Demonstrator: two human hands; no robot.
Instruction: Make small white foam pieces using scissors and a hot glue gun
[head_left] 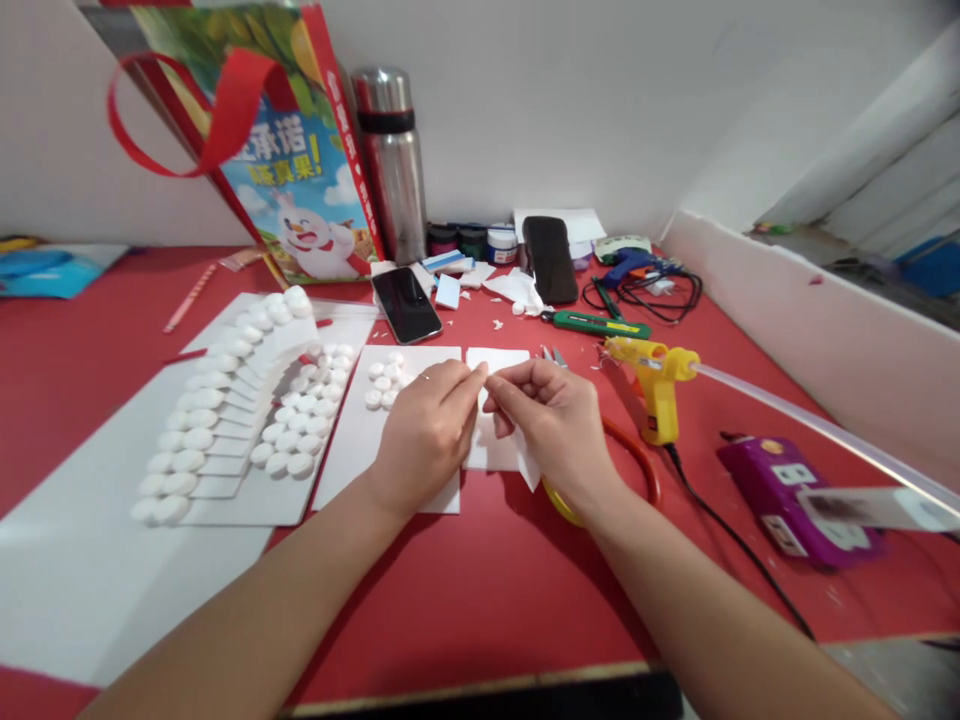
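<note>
My left hand (435, 425) is closed, its fingertips pressed together against those of the other hand. Whatever lies between its fingers is hidden. My right hand (559, 415) is pinched, thumb against forefinger, and a piece of white paper (528, 466) hangs below its fingers. Beneath both hands lies a small white card (487, 458). Left of it, a larger white card (352, 455) carries several small white round discs (384, 383). Scissors with a red and yellow handle (646, 468) lie partly under my right hand and wrist.
At left, a white board (247, 512) bears a curved, stepped white form (234, 430) edged with discs. A yellow glue gun (660, 395), purple box (795, 500) and green cutter (600, 325) lie right. Phones (407, 305), a steel flask (394, 170) and a bag (300, 190) are behind.
</note>
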